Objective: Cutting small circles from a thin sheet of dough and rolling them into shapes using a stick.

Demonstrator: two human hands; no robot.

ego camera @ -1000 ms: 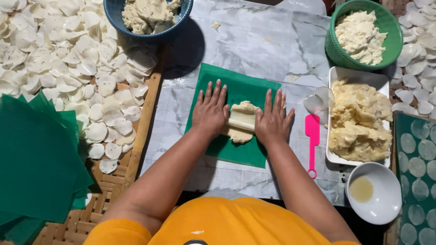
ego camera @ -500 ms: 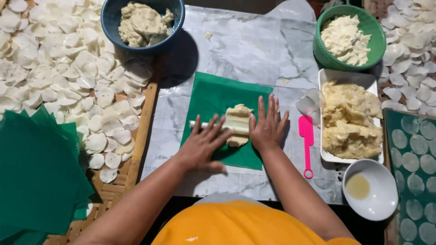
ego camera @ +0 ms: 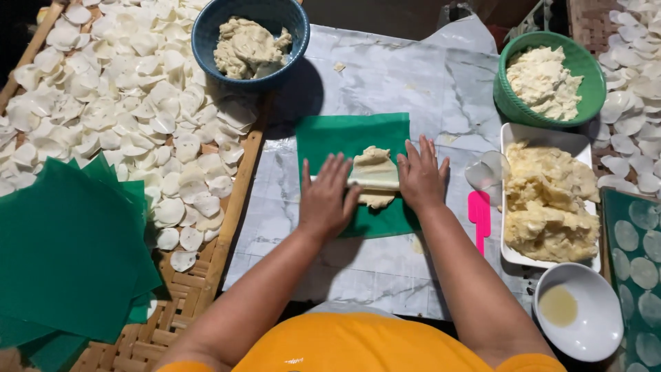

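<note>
Centrally, both palms lie flat and open: left hand (ego camera: 327,200) and right hand (ego camera: 421,176) press a roller (ego camera: 372,180) over dough (ego camera: 372,163), likely to flatten it, on the green sheet (ego camera: 337,138), which seemingly prevents sticking. Pink scraper (ego camera: 478,213) lies just right.

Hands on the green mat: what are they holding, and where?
A pale rolling pin; left hand and right hand press flat on its two ends, over dough.
</note>
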